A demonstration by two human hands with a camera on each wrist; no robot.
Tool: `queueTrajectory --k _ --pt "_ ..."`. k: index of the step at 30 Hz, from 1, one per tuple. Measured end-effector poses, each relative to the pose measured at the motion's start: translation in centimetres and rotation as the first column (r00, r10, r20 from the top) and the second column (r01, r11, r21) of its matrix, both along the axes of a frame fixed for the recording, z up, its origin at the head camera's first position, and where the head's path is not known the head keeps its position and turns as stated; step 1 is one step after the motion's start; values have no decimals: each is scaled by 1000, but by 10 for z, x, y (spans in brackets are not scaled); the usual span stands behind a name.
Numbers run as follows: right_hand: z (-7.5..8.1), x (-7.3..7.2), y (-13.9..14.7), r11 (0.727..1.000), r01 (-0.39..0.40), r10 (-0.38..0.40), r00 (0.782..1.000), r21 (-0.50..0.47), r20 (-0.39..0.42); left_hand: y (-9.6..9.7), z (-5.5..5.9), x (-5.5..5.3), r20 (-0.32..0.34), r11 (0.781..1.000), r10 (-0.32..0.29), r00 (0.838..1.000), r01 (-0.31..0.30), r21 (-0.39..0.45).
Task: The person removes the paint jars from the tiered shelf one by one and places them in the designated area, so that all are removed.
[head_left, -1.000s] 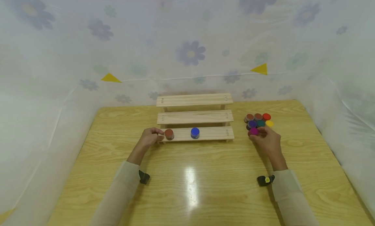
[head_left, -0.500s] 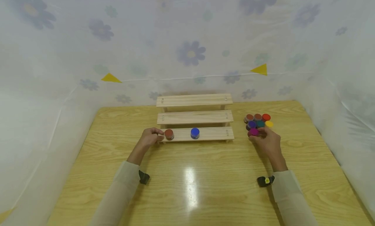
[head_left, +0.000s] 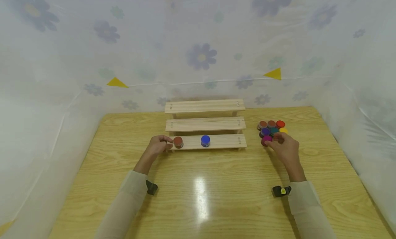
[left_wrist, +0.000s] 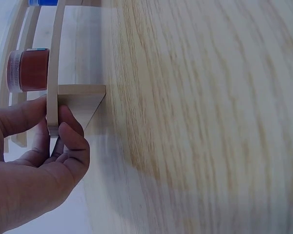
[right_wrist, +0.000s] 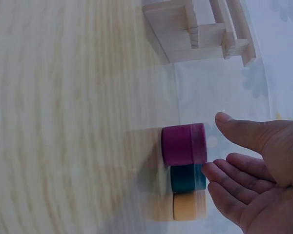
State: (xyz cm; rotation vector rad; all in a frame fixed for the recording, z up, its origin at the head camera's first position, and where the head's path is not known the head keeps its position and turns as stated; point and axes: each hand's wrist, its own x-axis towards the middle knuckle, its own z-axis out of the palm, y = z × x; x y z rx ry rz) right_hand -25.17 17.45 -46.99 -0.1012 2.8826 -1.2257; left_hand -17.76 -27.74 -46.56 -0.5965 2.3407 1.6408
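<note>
In the head view my left hand (head_left: 158,145) is at the left end of a three-step wooden rack (head_left: 222,141). The left wrist view shows its thumb and fingers pinching the end of the lowest board (left_wrist: 53,63). A jar of brown paint (head_left: 178,142) and a blue-lidded jar (head_left: 205,140) stand on that board. My right hand (head_left: 285,149) is beside a magenta paint jar (head_left: 266,141) on the table. In the right wrist view its thumb and fingers (right_wrist: 234,180) are spread apart near the magenta jar's lid, with nothing gripped.
Behind the magenta jar stand more paint jars: purple (head_left: 264,132), teal (head_left: 274,131), yellow (head_left: 283,130), red (head_left: 280,123) and brown (head_left: 271,123). A flowered white curtain (head_left: 201,70) encloses the wooden table (head_left: 173,197) at the back and sides.
My right hand has let go of the magenta jar and drawn slightly right, its fingers opening. The left hand keeps its place on the rack.
</note>
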Motion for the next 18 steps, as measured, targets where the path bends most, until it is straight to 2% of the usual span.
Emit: queueTrajectory --k 7,18 --pt "6 2 -6 1000 -7 5 995 -18 -97 0 0 -1 3 1000 -3 1000 3 -5" --pt "14 1 -26 998 19 -28 984 -54 -178 -1 1 0 6 1000 -10 1000 10 -4"
